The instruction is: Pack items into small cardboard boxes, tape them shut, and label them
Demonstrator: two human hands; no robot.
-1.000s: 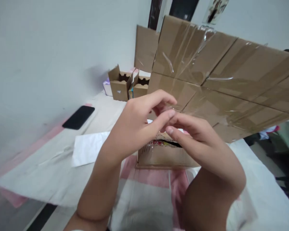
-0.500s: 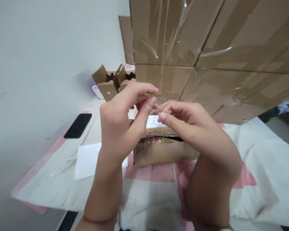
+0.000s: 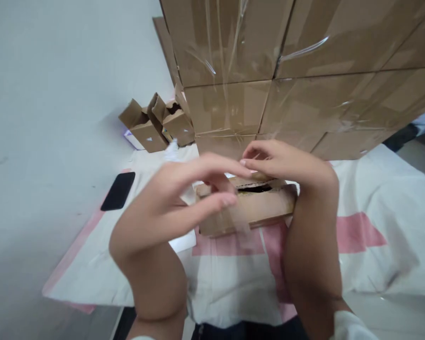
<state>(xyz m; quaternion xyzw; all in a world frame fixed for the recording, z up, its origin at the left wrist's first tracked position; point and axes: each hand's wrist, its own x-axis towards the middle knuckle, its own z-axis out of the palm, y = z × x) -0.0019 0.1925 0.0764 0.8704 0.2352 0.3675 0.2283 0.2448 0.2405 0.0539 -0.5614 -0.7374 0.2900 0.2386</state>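
Cardboard box (image 3: 265,208), top torn open, sits mid-counter (image 3: 226,288), back from the near edge, before the taped carton stack (image 3: 230,104). Left hand (image 3: 166,208) over its left corner: thumb and index spread, motion-blurred. Right hand (image 3: 290,163) above the far right edge: fingers curled, thumb close to index; cannot tell whether anything is pinched. A faint translucent strip (image 3: 241,219), possibly tape, shows below left thumb.

Risks (judged): strip, if sticky, could fold on itself or cling to skin; downward pressure could widen the tear; right forearm (image 3: 311,236), beside the front right corner, could skew the box if it swings.
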